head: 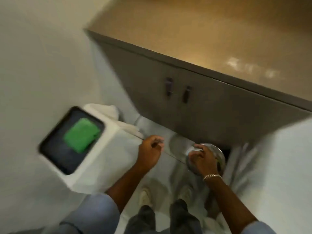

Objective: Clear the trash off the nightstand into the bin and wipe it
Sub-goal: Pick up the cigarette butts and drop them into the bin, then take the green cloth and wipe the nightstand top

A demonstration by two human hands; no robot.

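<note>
The frame is motion-blurred. A white nightstand (108, 159) stands at the left, its dark top (55, 149) carrying a folded green cloth (81, 135). On the floor at the right sits a round shiny metal bin (219, 157). My right hand (202, 160), with a bracelet on its wrist, is over the bin with its fingers closed on a pale crumpled piece of trash (191, 150). My left hand (149, 152) hangs between the nightstand and the bin, fingers curled, with nothing visible in it.
A grey cabinet (194, 102) with two dark handles and a tan top fills the upper right. A white towel (104, 109) lies behind the nightstand. White bedding (278, 166) rises at the right. My shoes (145, 196) stand on the pale floor below.
</note>
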